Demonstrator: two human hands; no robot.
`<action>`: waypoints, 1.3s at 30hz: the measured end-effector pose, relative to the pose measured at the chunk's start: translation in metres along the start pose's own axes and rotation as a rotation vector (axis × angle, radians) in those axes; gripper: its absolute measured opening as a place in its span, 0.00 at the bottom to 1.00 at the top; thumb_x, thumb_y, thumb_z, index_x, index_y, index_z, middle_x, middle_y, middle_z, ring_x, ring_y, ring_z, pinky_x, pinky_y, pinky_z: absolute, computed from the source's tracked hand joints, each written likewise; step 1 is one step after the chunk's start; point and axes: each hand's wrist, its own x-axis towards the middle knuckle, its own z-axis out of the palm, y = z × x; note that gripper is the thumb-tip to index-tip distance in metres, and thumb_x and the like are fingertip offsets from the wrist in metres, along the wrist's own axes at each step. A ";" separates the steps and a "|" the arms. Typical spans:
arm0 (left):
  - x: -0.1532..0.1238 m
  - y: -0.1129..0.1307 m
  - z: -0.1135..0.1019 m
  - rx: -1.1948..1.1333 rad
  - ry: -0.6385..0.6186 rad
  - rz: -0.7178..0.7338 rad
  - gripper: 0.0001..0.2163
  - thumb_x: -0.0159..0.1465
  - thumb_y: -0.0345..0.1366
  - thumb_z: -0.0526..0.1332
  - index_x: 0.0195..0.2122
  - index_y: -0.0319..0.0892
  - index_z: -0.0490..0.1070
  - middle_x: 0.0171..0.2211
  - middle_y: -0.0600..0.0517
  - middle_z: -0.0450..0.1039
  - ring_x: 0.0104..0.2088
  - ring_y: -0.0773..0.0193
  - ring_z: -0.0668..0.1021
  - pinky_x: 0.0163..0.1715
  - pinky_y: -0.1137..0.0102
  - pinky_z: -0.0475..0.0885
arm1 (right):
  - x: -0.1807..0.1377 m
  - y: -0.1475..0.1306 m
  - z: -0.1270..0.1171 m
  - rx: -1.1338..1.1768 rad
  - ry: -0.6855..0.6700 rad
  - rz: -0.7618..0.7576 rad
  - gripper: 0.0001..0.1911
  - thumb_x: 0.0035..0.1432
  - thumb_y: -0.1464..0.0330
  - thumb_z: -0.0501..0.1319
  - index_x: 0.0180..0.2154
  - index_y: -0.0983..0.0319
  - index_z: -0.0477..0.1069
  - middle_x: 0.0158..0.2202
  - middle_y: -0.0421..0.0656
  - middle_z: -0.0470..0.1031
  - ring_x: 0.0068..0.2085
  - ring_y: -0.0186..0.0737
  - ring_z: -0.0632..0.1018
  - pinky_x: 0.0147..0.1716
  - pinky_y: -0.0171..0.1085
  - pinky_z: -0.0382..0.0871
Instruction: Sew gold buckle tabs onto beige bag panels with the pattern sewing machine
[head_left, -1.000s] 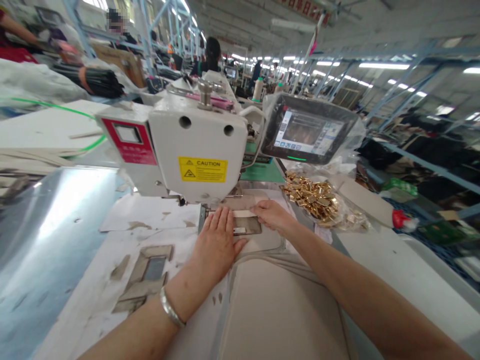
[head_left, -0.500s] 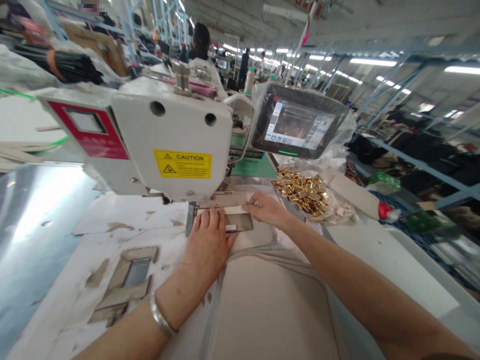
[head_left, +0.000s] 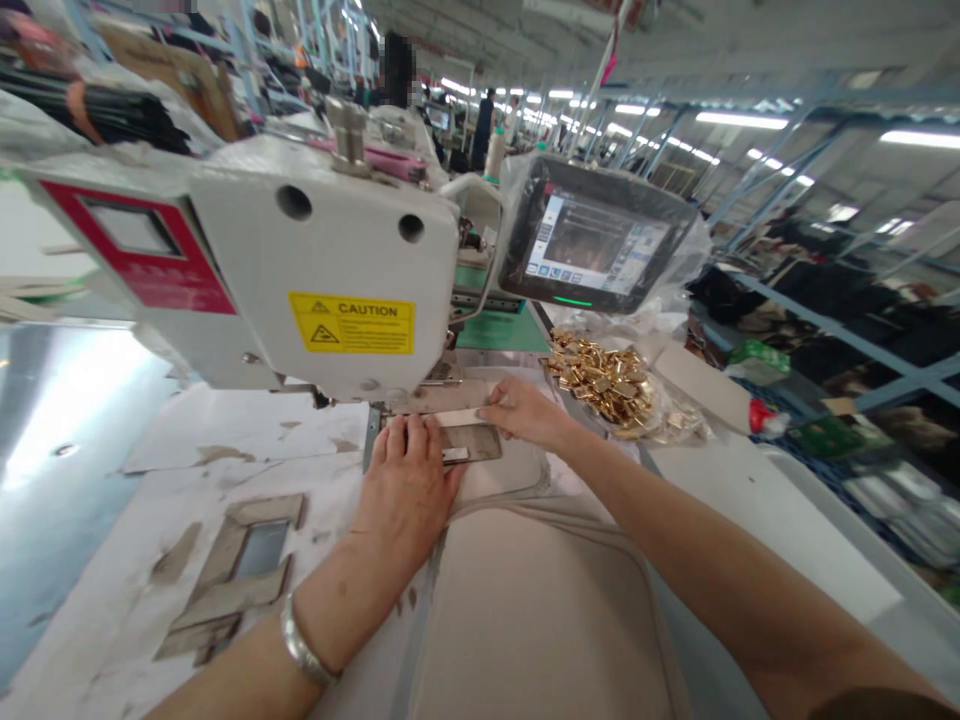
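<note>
A white industrial sewing machine (head_left: 330, 280) with a yellow caution label stands before me. Under its head lies a grey clamp frame (head_left: 474, 443) on a beige leather piece (head_left: 540, 610). My left hand (head_left: 405, 485) lies flat, fingers stretched out, pressing the beige piece just left of the frame. My right hand (head_left: 525, 412) rests at the frame's far right edge, fingers bent onto a pale strip (head_left: 459, 417) there. A silver bangle is on my left wrist.
A touch screen (head_left: 596, 240) wrapped in plastic hangs at the right of the machine. A bag of gold metal fittings (head_left: 611, 382) lies beside it. A flat grey template (head_left: 240, 560) sits on the stained paper at the left. People work far behind.
My view has moved closer and slightly right. Both hands have stayed at the clamp frame, with the right fingers shifting a little along its far edge.
</note>
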 end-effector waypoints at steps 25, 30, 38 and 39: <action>0.020 -0.018 0.006 -0.220 0.025 0.277 0.20 0.66 0.41 0.54 0.56 0.37 0.68 0.54 0.44 0.72 0.52 0.50 0.70 0.53 0.55 0.67 | 0.004 -0.017 -0.012 -0.001 -0.229 0.279 0.16 0.60 0.70 0.61 0.20 0.63 0.63 0.14 0.36 0.67 0.14 0.26 0.62 0.13 0.28 0.52; 0.019 -0.020 0.009 -0.224 0.034 0.298 0.20 0.67 0.41 0.54 0.56 0.38 0.67 0.55 0.45 0.72 0.52 0.51 0.70 0.54 0.57 0.65 | -0.009 -0.028 -0.017 -0.243 -0.002 0.085 0.13 0.56 0.72 0.65 0.22 0.62 0.66 0.17 0.36 0.67 0.24 0.31 0.71 0.25 0.28 0.63; 0.019 -0.020 0.008 -0.200 0.009 0.300 0.21 0.67 0.42 0.53 0.58 0.37 0.66 0.56 0.45 0.71 0.52 0.51 0.70 0.54 0.58 0.64 | -0.011 -0.019 -0.020 0.573 -0.116 0.337 0.14 0.58 0.81 0.61 0.22 0.66 0.65 0.19 0.39 0.70 0.23 0.30 0.74 0.32 0.32 0.75; 0.019 -0.019 0.008 -0.195 0.007 0.298 0.21 0.67 0.42 0.53 0.58 0.37 0.66 0.56 0.45 0.71 0.52 0.51 0.70 0.53 0.58 0.64 | -0.010 -0.016 -0.020 0.651 -0.119 0.355 0.13 0.58 0.82 0.60 0.23 0.66 0.65 0.19 0.39 0.70 0.23 0.30 0.74 0.32 0.32 0.75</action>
